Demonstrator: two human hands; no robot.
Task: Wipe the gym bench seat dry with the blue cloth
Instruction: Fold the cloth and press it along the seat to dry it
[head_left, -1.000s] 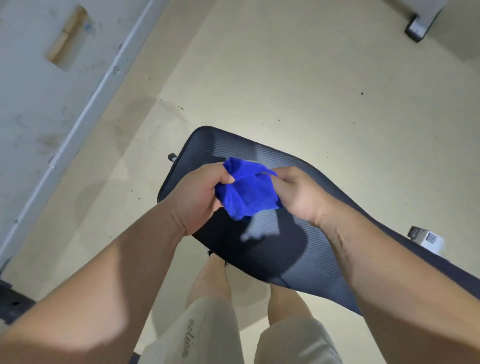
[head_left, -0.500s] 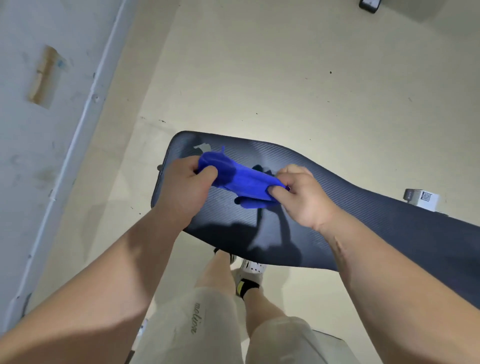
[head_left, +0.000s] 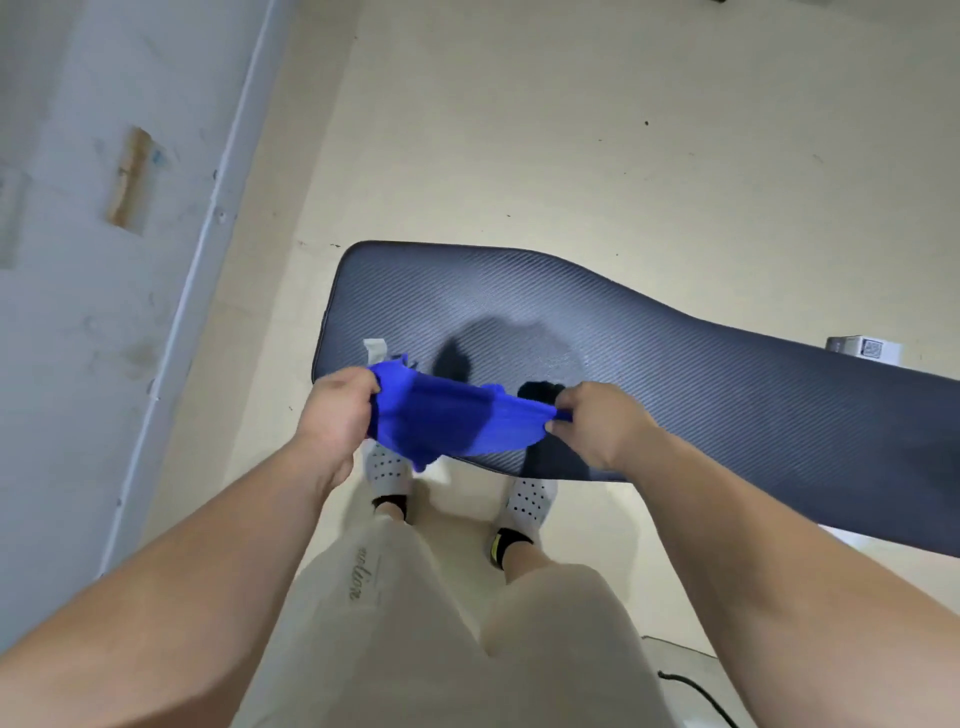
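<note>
The dark ribbed gym bench seat (head_left: 675, 374) runs from the centre to the right edge of the head view, with a duller wet-looking patch near its middle. I hold the blue cloth (head_left: 457, 421) stretched flat between both hands, just above the seat's near left edge. My left hand (head_left: 340, 410) pinches the cloth's left end. My right hand (head_left: 597, 421) pinches its right corner. A small white tag (head_left: 375, 351) lies on the seat beside my left hand.
A pale wall with a white skirting strip (head_left: 208, 249) runs along the left. My legs in light shorts and white shoes (head_left: 527, 499) stand close against the seat's near side. A white box (head_left: 862, 347) sits behind the seat at right. A black cable (head_left: 696, 691) lies at lower right.
My hands pulled apart and drew toward me, spreading the bunched cloth out flat. They shifted from over the seat's middle to its near left edge, uncovering the wet-looking patch.
</note>
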